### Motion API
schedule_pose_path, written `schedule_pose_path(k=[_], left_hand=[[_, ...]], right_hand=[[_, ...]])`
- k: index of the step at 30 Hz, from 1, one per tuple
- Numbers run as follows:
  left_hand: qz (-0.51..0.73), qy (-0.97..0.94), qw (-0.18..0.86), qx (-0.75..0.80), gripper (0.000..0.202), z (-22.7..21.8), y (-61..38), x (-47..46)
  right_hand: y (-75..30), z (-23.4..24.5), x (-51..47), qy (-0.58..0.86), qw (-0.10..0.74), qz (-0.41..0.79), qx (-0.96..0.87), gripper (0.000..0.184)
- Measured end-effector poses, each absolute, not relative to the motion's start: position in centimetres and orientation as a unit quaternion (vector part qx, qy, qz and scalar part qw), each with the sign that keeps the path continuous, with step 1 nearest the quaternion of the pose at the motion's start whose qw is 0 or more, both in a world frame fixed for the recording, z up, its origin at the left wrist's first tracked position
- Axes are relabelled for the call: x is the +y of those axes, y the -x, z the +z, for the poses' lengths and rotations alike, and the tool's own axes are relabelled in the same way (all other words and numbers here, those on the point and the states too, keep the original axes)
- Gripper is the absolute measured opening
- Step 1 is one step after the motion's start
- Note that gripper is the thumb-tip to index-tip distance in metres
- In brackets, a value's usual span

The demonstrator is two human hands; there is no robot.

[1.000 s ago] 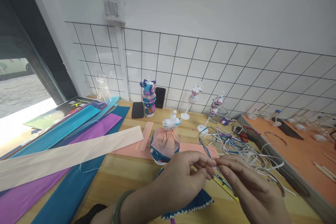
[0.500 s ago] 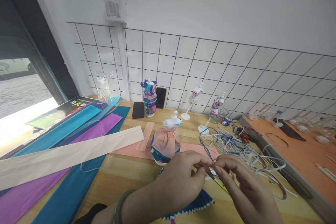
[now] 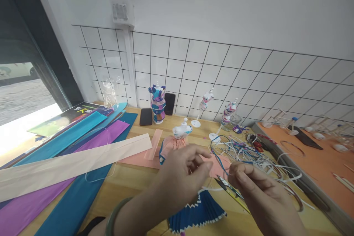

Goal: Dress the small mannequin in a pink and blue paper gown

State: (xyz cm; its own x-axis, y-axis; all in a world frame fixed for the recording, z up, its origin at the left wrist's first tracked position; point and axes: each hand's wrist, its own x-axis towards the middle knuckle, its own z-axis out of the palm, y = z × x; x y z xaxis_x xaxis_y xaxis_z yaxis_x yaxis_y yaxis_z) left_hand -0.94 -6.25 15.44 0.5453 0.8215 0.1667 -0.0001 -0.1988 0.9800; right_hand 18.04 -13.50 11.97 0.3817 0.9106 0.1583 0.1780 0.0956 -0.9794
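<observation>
My left hand (image 3: pixel 184 173) is raised over the table with thumb and fingers apart, nothing visible between them. It partly hides a small dress form (image 3: pixel 182 131) in a peach gathered skirt (image 3: pixel 168 147) with blue trim. My right hand (image 3: pixel 258 188) pinches thumb and forefinger together on what looks like a thin thread (image 3: pixel 225 171), a fine curve by the fingertips. Beneath and between the hands lies a tool with yellow-and-black handles (image 3: pixel 235 195), its tips toward the left. A pleated blue piece with white zigzag edging (image 3: pixel 199 214) lies below my left hand.
Tangled cords (image 3: pixel 254 155) lie right, near an orange-topped surface (image 3: pixel 312 169) with wooden models. Long paper strips in cream (image 3: pixel 110 153), purple (image 3: pixel 116 131) and teal (image 3: pixel 83 199) spread left. Behind stand more dress forms (image 3: pixel 158 103) and phones (image 3: pixel 145 117) before a gridded wall.
My hands have drawn apart from where their fingertips met. The left moved left and opened; the right shifted slightly right, still pinching. More of the pleated blue piece and yellow-handled tool shows.
</observation>
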Motion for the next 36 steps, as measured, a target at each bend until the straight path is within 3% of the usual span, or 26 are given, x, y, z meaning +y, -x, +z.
schedule_pose_path(k=[5, 14, 22, 31, 36], left_hand=[[0.473, -0.674, 0.434, 0.367, 0.015, 16.9, 3.1, -4.7], [0.330, -0.802, 0.398, 0.299, 0.014, 16.0, 2.0, -5.9], [0.341, -0.800, 0.395, 0.295, 0.016, 15.3, 1.0, -6.2], [0.360, -0.710, 0.527, 0.298, 0.016, 15.1, 0.3, -6.2], [0.353, -0.732, 0.506, 0.289, 0.020, 15.1, 0.5, -6.1]], right_hand=[[-17.5, 11.7, -12.3, 0.552, 0.605, 0.414, -0.396, 0.028], [-15.6, 12.0, -11.4, 0.529, 0.609, 0.440, -0.395, 0.028], [-15.0, 12.6, -11.5, 0.567, 0.608, 0.335, -0.444, 0.025], [-15.4, 12.1, -12.6, 0.534, 0.552, 0.101, -0.633, 0.007], [-15.4, 12.0, -12.6, 0.533, 0.539, 0.062, -0.650, 0.008]])
